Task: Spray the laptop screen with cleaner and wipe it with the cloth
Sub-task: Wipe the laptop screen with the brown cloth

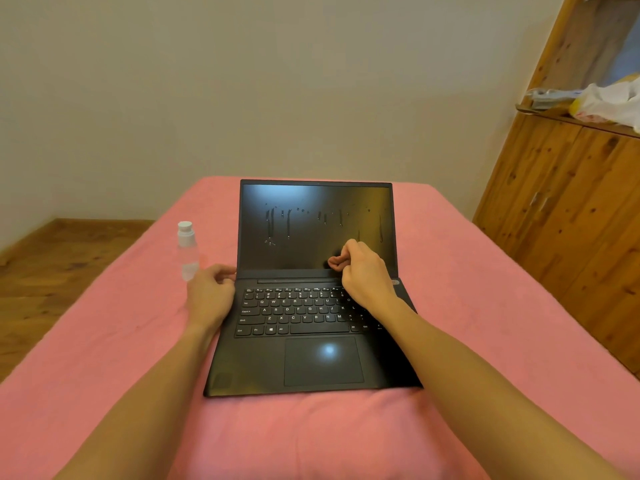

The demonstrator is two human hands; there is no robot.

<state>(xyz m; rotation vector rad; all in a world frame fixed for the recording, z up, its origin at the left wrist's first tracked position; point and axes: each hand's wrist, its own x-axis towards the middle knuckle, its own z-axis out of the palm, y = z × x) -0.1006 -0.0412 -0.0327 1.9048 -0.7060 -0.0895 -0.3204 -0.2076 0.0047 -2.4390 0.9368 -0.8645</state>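
A black laptop (311, 362) lies open on a pink covered table (485, 341). Its dark screen (298, 244) is off, and streaks and drops of liquid run down its upper half. A small clear spray bottle (187, 249) with a white cap stands left of the screen. My left hand (211, 296) rests against the laptop's left rear corner, fingers loosely curled and holding nothing. My right hand (363, 275) is pinched shut at the lower right of the screen. A small dark cloth (333, 253), hard to tell from the black screen, seems to sit at its fingertips.
A wooden cupboard (571, 220) stands to the right, with plastic bags (609, 102) on its ledge. A plain wall rises behind the table. Wooden floor (52, 271) shows at the left. The table's edges fall away on the left and right sides.
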